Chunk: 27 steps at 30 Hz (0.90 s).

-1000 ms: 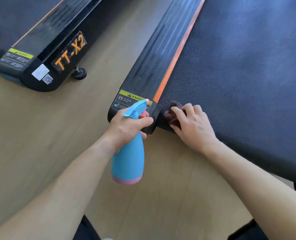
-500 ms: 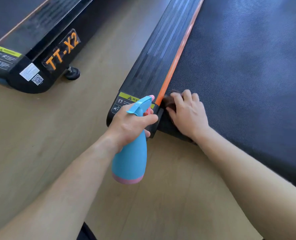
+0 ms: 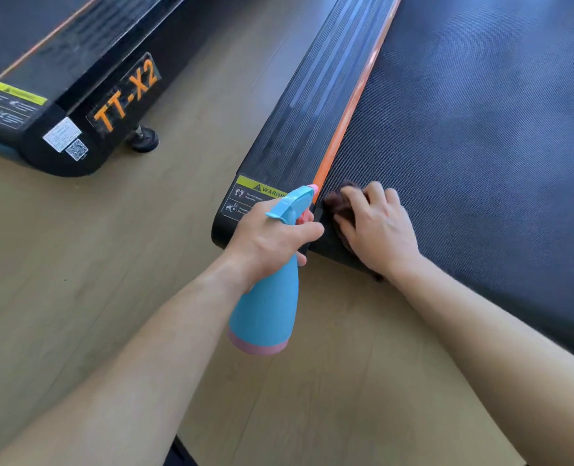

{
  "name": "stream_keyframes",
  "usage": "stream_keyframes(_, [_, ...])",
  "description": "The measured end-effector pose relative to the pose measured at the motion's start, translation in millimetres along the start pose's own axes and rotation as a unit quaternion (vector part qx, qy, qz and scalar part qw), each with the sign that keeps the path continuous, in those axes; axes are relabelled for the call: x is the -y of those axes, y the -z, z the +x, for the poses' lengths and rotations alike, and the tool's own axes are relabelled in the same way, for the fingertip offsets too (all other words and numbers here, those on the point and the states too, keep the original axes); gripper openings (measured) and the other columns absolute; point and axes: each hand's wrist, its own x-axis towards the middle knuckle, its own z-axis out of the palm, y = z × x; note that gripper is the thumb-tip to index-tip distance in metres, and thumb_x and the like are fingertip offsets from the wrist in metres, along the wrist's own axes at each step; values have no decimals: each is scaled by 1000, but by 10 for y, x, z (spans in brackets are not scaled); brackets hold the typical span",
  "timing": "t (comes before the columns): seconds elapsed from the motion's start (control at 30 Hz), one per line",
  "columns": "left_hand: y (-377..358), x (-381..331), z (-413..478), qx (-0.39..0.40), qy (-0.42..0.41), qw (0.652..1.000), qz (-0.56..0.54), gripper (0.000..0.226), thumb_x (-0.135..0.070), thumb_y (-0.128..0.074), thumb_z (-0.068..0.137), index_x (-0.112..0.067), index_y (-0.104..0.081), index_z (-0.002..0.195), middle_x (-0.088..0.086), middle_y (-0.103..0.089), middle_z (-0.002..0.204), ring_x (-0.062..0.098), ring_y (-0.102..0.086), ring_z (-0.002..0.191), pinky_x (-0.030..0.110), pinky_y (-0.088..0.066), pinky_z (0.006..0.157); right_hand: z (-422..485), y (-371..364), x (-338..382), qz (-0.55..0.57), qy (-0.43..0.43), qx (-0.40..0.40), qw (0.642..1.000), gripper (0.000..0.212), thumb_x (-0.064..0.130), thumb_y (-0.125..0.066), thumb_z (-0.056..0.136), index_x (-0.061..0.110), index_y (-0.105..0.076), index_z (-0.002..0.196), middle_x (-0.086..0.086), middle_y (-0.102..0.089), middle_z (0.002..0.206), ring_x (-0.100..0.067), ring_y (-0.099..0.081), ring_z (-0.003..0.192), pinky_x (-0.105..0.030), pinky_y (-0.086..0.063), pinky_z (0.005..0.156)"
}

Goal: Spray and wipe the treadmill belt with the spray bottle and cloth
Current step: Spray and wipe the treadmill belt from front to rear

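Over the last second the right hand [image 3: 379, 230] has slid a little farther onto the near left corner of the black textured treadmill belt [image 3: 480, 146], taking the bunched dark brown cloth [image 3: 341, 201] with it; in the last half second it has barely shifted, and the cloth now looks sharp where it was blurred. The right hand's fingers are bent over the cloth and press it to the belt; brown folds show past the fingertips on the far left side, just beside the orange edge strip [image 3: 346, 129], and a dark scrap shows under the wrist at the belt's near edge.

The left hand [image 3: 265, 243] has kept its place; its fingers and thumb wrap the neck of the light blue plastic spray bottle [image 3: 265, 314] with the pink base. The bottle hangs tilted, base toward the near side over the pale wooden floor [image 3: 93, 264], nozzle pointing far and right at the cloth; whether a finger lies on the pink trigger I cannot tell.

Left of the orange strip runs the ribbed black side rail [image 3: 295, 122], its yellow warning label [image 3: 255, 193] partly hidden by the left hand; well apart at far left stands a second black treadmill [image 3: 60, 62] with orange TT-X2 lettering [image 3: 124, 92].
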Motion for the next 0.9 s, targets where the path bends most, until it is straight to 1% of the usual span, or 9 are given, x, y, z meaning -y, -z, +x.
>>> stream_keyframes(0.1, [-34,8,-28,3,6,1000,11,26,-23,-77,89,-18,-75,114,-5,-66,90,15,-70,56,12,-50,56,-511,41,-201,-18,58,-2,998,51,41,-66,89,16,-57,132,-15,-53,111,-36,-48,90,-49,-51,70])
stream_keyframes(0.17, [-58,22,-41,5,3,1000,14,25,-22,-76,89,-18,-75,114,-5,-67,92,14,-69,57,13,-51,57,-660,38,-293,-32,70,-16,997,53,38,-72,87,15,-59,132,-15,-54,109,-37,-49,90,-50,-50,69])
stream_keyframes(0.2, [-69,35,-50,6,4,1000,17,24,-23,-76,89,-19,-75,113,-5,-67,93,14,-69,58,13,-51,58,-650,29,-302,-36,72,-27,996,51,39,-70,88,14,-59,131,-15,-54,109,-37,-49,90,-49,-50,69])
stream_keyframes(0.27, [-88,47,-62,6,3,1000,26,22,-24,-76,90,-21,-76,112,-4,-69,94,15,-70,62,15,-52,59,-473,21,-217,-40,79,-35,995,49,45,-57,93,13,-59,130,-16,-55,110,-38,-51,92,-49,-49,70])
stream_keyframes(0.33, [-111,25,-73,3,2,1000,23,21,-21,-76,90,-23,-76,112,-1,-70,96,16,-69,63,13,-50,56,-197,19,-77,-37,85,-7,996,54,49,-49,93,12,-58,130,-16,-56,111,-40,-52,95,-50,-50,72])
stream_keyframes(0.47, [-160,-45,-84,-8,-1,1000,20,30,-25,-76,90,-32,-75,119,-2,-71,99,17,-74,62,20,-54,66,-31,18,-35,-34,100,18,994,56,50,-50,91,12,-57,132,-17,-56,111,-41,-53,95,-51,-51,72])
stream_keyframes(0.6, [-242,-36,-92,-10,4,999,50,25,-27,-76,87,-21,-75,112,4,-75,110,18,-76,62,28,-55,75,-615,85,-441,-62,136,-7,989,55,49,-52,95,15,-55,137,-15,-55,111,-38,-50,94,-50,-47,71])
stream_keyframes(0.73, [-276,-45,-136,-2,7,998,64,23,-28,-76,89,-15,-74,107,9,-74,115,18,-75,61,27,-53,74,-787,173,-733,-59,116,-11,991,54,51,-50,96,15,-57,136,-15,-55,110,-38,-50,94,-50,-47,73])
stream_keyframes(0.9, [-327,-48,-146,-9,-5,998,64,26,-28,-76,89,-20,-75,114,8,-73,105,17,-74,61,29,-55,75,-149,81,-219,-22,74,25,997,55,53,-50,95,15,-54,134,-15,-54,116,-40,-51,101,-51,-48,78])
